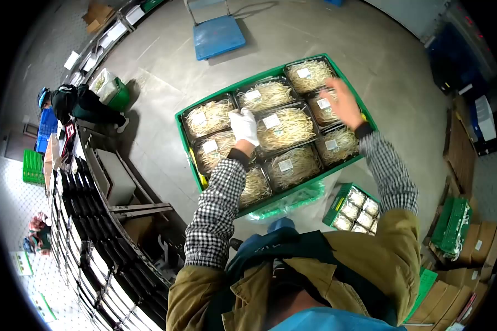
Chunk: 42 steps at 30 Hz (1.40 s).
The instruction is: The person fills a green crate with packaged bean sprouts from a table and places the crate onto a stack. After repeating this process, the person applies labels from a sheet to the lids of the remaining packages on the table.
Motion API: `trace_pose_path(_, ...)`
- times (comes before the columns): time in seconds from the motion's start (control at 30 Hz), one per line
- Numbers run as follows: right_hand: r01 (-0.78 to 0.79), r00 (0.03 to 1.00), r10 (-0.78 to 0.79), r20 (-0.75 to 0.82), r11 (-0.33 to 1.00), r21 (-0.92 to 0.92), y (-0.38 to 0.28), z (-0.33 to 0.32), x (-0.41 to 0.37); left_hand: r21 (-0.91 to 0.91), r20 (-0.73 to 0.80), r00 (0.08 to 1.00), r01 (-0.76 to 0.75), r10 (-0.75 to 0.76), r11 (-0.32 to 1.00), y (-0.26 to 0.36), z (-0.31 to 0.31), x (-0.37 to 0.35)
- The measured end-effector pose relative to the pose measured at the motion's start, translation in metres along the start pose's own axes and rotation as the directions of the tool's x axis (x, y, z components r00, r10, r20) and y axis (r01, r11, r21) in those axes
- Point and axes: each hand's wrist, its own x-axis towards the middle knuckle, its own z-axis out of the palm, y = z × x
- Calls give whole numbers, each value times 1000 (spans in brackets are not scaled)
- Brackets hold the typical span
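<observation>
In front of me is a green crate [348,83] holding several black plastic trays of bean sprouts under clear film, each with a white label. My left hand [244,127], in a white glove, has its fingers closed at the left edge of the middle tray of bean sprouts [287,129]. That tray overlaps its neighbours in this view. My right hand [343,105], bare, is open with fingers apart, over the right-hand column near a tray of sprouts [321,110].
A smaller green crate of white packs [337,204] sits on the floor by my feet. Beyond stands a blue platform trolley [218,37]. Black trays [99,220] line a rack at left, where another person [83,105] bends near a green basket [120,96]. Cardboard boxes [453,287] stand at right.
</observation>
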Motion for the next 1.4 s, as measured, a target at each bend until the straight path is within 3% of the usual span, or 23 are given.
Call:
trace_pose_path(0.03, 61, 990, -74, 118, 991, 117, -34, -5, -13, 38, -79, 996, -32, 35, 999, -11, 19, -1)
trace_pose_path(0.07, 164, 931, -194, 310, 979, 119, -65, -12, -20, 60, -67, 996, 71, -67, 996, 6, 16, -6)
trace_pose_path(0.1, 308, 877, -298, 377, 951, 37, -81, -5, -31, 9, -111, 977, 181, -179, 983, 6, 22, -4)
trace_pose_path(0.17, 482, 796, -414, 441, 875, -48, -91, 18, -39, 94, -7, 991, 136, -136, 986, 2, 13, -1)
trace_pose_path(0.23, 571, 746, -453, 488, 813, -118, -72, 54, -41, 222, 387, 904, -280, 179, 934, -11, -9, 8)
trace_pose_path(0.3, 616, 697, -466, 545, 779, -122, -68, 72, -42, 218, 504, 788, -512, 354, 831, 44, -92, -20)
trace_pose_path(0.37, 588, 640, -439, 630, 808, -34, -83, 71, -31, 110, 457, 742, -593, 489, 797, 47, -179, -34)
trace_pose_path(0.43, 544, 547, -342, 764, 839, -14, -115, 50, -14, 111, 462, 766, -550, 447, 828, 28, -270, -48)
trace_pose_path(0.47, 610, 540, -364, 759, 790, -55, -94, 60, -10, 156, 504, 809, -430, 303, 889, 22, -326, -57)
trace_pose_path(0.5, 660, 484, -424, 765, 752, -1, -96, 67, 7, 231, 329, 821, -549, 466, 804, -20, -370, -59)
trace_pose_path(0.57, 646, 587, -432, 685, 760, -75, -165, 83, 21, 540, 118, 854, -484, 507, 689, -74, -479, -75)
trace_pose_path(0.63, 627, 621, -535, 574, 778, 47, -267, 105, 23, 639, -213, 929, -104, 304, 762, -134, -600, -97)
trace_pose_path(0.67, 645, 573, -592, 566, 752, 133, -324, 120, 31, 528, -432, 882, 79, 188, 845, -144, -656, -111)
trace_pose_path(0.73, 680, 490, -701, 518, 680, 276, -418, 164, 29, 428, -761, 606, 203, 230, 881, -195, -778, -159)
trace_pose_path(0.77, 684, 452, -734, 507, 650, 332, -464, 191, 26, 627, -778, 425, 467, 463, 624, -236, -836, -187)
trace_pose_path(0.93, 644, 267, -907, 327, 420, 640, -703, 312, -12, 30, -973, -52, 938, 226, 345, -330, -1052, -380)
trace_pose_path(1.07, 611, 173, -980, 98, 184, 770, -881, 411, -55, -282, -956, -290, 949, 39, 142, -370, -1156, -501)
trace_pose_path(1.17, 577, 102, -994, -38, 28, 816, -1003, 472, -97, -342, -938, -327, 927, -115, 156, -413, -1213, -561)
trace_pose_path(1.23, 595, 69, -993, -93, -34, 803, -1071, 517, -125, -343, -938, -316, 907, -143, 245, -454, -1241, -595)
trace_pose_path(1.27, 619, 43, -995, -95, -48, 784, -1103, 538, -138, -400, -916, -385, 871, -110, 284, -457, -1242, -596)
trace_pose_path(1.3, 643, 18, -995, -95, -62, 763, -1129, 556, -150, -357, -934, -338, 852, -119, 383, -445, -1234, -588)
trace_pose_path(1.37, 701, 64, -989, -133, -51, 712, -1172, 585, -173, -335, -938, -260, 501, -231, 798, -486, -1251, -624)
trace_pose_path(1.4, 744, 46, -996, -81, -20, 668, -1188, 597, -182, -173, -983, -147, 585, -107, 792, -475, -1246, -624)
